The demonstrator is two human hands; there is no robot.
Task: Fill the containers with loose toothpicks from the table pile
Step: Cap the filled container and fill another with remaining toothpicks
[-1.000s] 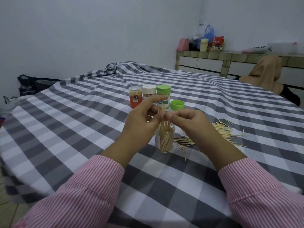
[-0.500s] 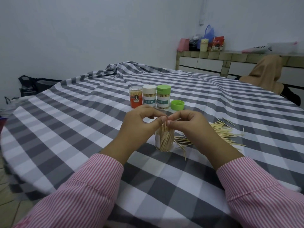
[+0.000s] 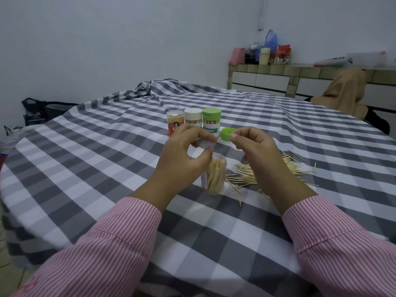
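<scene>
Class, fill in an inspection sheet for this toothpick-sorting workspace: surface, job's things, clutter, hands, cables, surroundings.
Surface: grey and white checked tablecloth, wrinkled at the far edge.
Job's things: open clear container holding upright toothpicks; loose toothpick pile to its right; three capped containers behind; loose green lid.
Clutter: stray toothpicks near the pile.
Hands: left hand and right hand raised above the open container, fingers curled, nothing seen held.
Cables: nothing seen.
Surroundings: tiled counter with bags; dark bag on floor.

Both hands, left (image 3: 184,155) and right (image 3: 257,151), hover apart with curled fingers.
</scene>
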